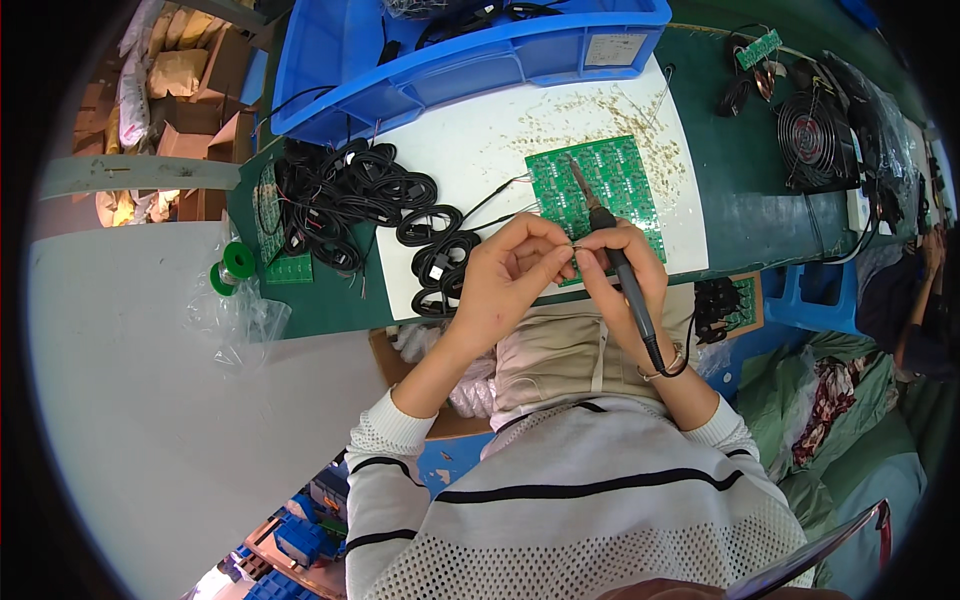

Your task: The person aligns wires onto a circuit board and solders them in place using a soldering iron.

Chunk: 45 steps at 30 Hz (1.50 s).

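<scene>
A green circuit board panel lies on the white sheet in front of me. My right hand has a soldering iron tucked along it, its metal tip pointing away over the panel. That hand's thumb and forefinger are also pinched together, close to the fingers of my left hand. My left hand is closed in a pinch at the panel's near left edge; what sits between its fingertips is too small to make out. Coiled black cables lie left of it, and thin wire ends reach the panel's left edge.
A blue bin with black cables stands at the back. More bundled cables and a green solder spool are at left. Yellowish crumbs dot the white sheet. At right are a fan and a blue stool.
</scene>
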Available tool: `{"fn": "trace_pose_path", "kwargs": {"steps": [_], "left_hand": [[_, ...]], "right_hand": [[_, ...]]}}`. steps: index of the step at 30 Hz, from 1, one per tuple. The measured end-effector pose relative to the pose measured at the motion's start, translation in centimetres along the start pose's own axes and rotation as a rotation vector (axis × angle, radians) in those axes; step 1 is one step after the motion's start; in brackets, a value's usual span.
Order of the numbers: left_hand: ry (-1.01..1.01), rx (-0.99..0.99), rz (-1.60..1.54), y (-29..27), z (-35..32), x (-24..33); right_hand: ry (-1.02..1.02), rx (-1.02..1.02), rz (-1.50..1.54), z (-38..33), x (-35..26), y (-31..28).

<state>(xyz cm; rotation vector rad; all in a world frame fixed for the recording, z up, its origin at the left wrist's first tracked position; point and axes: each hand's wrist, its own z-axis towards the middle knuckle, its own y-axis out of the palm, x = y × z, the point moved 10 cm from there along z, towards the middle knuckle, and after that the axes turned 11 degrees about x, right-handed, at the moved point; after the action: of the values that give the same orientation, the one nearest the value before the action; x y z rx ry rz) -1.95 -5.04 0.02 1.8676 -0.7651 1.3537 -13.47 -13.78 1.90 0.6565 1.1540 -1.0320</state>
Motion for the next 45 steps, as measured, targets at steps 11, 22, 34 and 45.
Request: {"fn": "trace_pose_path", "kwargs": {"steps": [11,22,34,45], "left_hand": [[0.117,0.006,0.045,0.4,0.1,0.9],[-0.009,0.002,-0.081,-0.4,0.6,0.1],[-0.152,-0.028,-0.105,-0.1,1.2,-0.9],[0.015,0.148,0.556,-2.2,2.5,-0.4]], "right_hand": [[0.034,0.019,0.021,-0.3,0.4,0.2],[0.032,0.017,0.046,0.0,0.6,0.6],[-0.022,0.038,-0.063,0.1,0.3,0.1],[0.105,0.212,-0.035,2.1,1.2,-7.4]]}}
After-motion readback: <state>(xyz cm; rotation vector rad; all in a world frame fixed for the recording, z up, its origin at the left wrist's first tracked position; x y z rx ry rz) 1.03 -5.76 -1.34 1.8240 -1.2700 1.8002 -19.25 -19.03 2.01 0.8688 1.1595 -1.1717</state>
